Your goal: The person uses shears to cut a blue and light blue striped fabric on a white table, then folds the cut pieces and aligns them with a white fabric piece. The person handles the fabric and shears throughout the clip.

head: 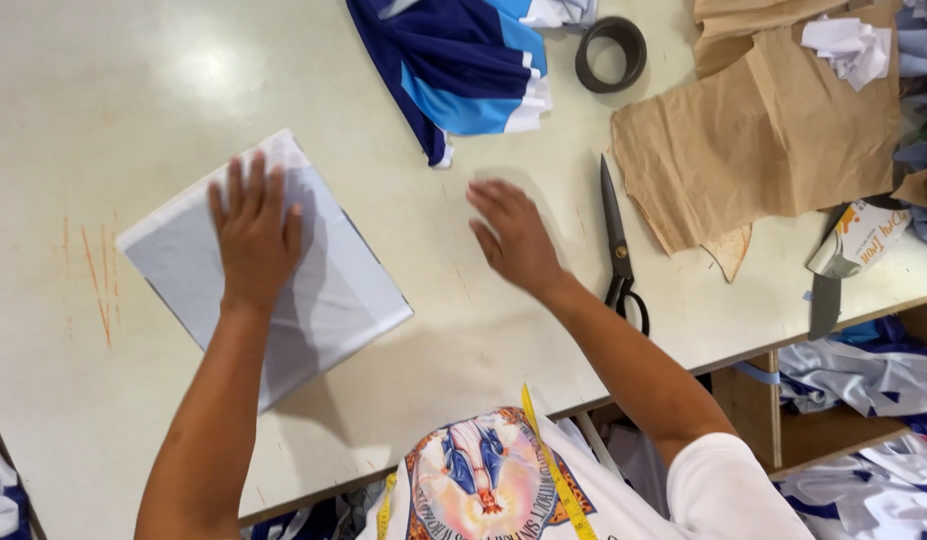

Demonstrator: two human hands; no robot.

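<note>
Flat on the pale table (104, 90) lies a folded grey cloth (334, 290), with the left hand (252, 238) spread open, pressing on it. Nearby, the right hand (516, 237) hovers open, holding nothing, just beside black scissors (616, 245).

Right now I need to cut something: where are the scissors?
In the head view, the scissors lie closed on the table, just right of the right hand, beside the brown paper.

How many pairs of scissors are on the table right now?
1. The black scissors lie on the table just right of the right hand, beside the brown paper. Others may be hidden under the paper.
</note>
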